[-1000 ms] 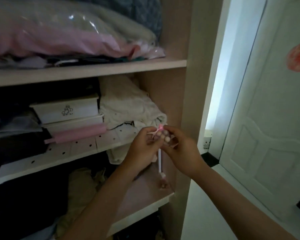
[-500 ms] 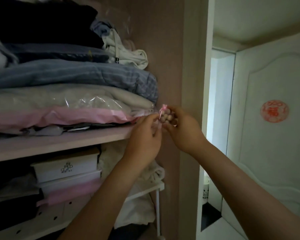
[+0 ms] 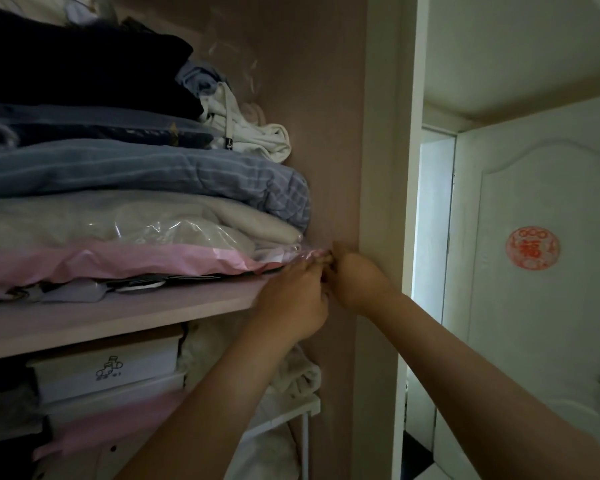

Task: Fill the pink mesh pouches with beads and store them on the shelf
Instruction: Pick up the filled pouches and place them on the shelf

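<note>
At the upper left of the frame a stack of folded bedding is lying on the shelf [image 3: 118, 313]: a dark garment [image 3: 84, 64] on top, a blue striped quilt [image 3: 153, 171] under it, and a beige blanket in clear plastic [image 3: 136, 230] with a pink layer at the bottom. A white hooded garment [image 3: 253, 133] is slumping against the wardrobe's side wall [image 3: 312, 98]. At the lower left, under the shelf, a white box with a small line drawing [image 3: 111, 368] is sitting on other boxes.

Just left of centre the left hand [image 3: 298, 299] is reaching up over the shelf's right end, its fingers curling towards the right hand; I cannot tell whether it is gripping anything. The two hands are touching at the fingertips, right at the corner where the shelf is meeting the side wall, beside the edge of the plastic-wrapped blanket.

A pinkish scrap just above those fingertips looks to be the pink mesh pouch [image 3: 323, 252]; the rest of it is hidden between the hands. The right hand [image 3: 357, 278] is pinching it with curled fingers, knuckles towards the camera.

At the right of the frame a white door [image 3: 534, 341] is carrying a round red sticker [image 3: 532, 248].
</note>
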`<state>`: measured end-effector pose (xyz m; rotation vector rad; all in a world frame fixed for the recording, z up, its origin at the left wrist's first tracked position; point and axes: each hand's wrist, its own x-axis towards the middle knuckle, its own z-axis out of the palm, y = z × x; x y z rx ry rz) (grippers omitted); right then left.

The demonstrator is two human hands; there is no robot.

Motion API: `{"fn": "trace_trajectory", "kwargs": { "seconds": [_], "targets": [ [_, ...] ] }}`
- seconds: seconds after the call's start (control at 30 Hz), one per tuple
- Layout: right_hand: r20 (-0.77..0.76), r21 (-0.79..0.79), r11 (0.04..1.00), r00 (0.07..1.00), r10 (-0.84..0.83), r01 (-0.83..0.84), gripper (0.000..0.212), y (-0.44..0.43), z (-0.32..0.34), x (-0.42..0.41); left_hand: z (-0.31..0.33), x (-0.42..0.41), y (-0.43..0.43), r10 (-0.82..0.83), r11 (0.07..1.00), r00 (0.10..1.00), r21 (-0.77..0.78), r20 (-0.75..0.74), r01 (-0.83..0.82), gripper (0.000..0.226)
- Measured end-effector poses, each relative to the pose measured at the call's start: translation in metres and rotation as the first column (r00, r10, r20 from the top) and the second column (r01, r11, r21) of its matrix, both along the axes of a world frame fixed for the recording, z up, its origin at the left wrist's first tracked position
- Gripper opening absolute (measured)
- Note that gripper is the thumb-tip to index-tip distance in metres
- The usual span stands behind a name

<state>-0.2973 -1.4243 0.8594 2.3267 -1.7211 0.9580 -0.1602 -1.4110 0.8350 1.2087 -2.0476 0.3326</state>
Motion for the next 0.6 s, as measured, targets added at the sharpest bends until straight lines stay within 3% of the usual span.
{"fn": "trace_trajectory", "kwargs": {
  "seconds": [0.1, 0.2, 0.33, 0.6],
  "targets": [
    [0.032, -0.152, 0.986, 0.998, -0.060, 0.064, 0.034, 0.006, -0.012, -0.006, -0.002, 0.000, 0.000, 0.005, 1.000, 1.000, 0.008, 0.001, -0.005, 0.063],
    [-0.040, -0.304, 0.953, 0.999, -0.003, -0.009, 0.042, 0.015, -0.025, -0.006, 0.001, 0.001, -0.004, -0.009, 0.999, 1.000, 0.034, 0.000, 0.009, 0.065],
    [-0.160, -0.207, 0.976, 0.987, 0.031, -0.065, 0.067, 0.006, -0.032, -0.008, 0.006, 0.000, -0.015, -0.026, 0.995, 0.995, 0.098, 0.093, 0.017, 0.069],
    [-0.193, -0.099, 0.991, 0.979, 0.071, -0.092, 0.053, -0.006, -0.022, -0.005, 0.014, -0.002, -0.036, 0.025, 0.977, 0.971, 0.201, 0.236, -0.074, 0.071]
  ]
}}
